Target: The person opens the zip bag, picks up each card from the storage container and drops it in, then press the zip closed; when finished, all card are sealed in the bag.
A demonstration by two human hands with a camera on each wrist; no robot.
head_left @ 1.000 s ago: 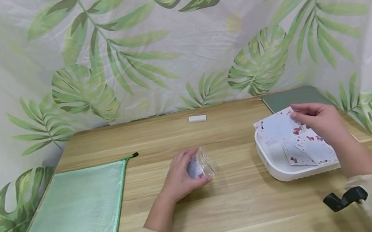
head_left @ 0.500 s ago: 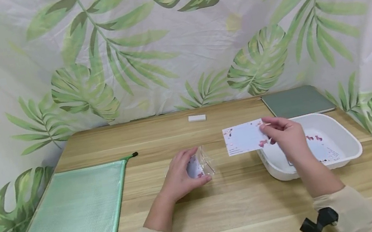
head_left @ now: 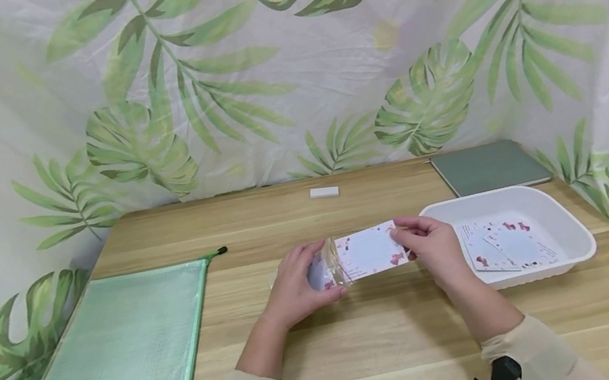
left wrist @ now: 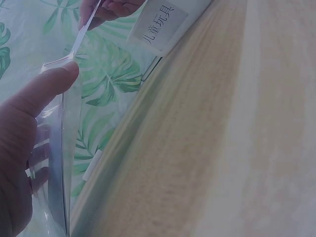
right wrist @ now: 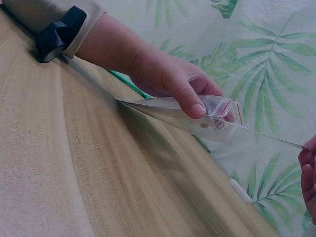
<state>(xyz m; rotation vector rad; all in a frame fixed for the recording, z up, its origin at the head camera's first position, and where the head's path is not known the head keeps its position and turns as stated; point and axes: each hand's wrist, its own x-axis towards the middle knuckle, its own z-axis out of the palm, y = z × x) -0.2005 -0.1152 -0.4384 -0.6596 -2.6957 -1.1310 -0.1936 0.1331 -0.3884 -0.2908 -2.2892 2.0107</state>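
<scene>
I count two hands, one clear bag [head_left: 334, 265], one printed card [head_left: 369, 250] held up, one white tray [head_left: 572, 231] with at least two cards [head_left: 525, 245] overlapping inside it, one green notebook [head_left: 490, 167], one green mesh pouch [head_left: 108, 360] and one small white block [head_left: 324, 192] on the wooden table [head_left: 383, 356]. The printed card is a pale rectangle, its border dotted with reddish figures and tiny specks. It is held above the table, left of the white tray, its left end at the clear bag's mouth (how far in, I cannot tell). The left hand [head_left: 297, 296] grips the clear bag between thumb and fingers; the right hand [head_left: 434, 252] pinches the card's right end. Half a second earlier the card was farther right, well apart from the bag; the left hand has not shifted noticeably.
</scene>
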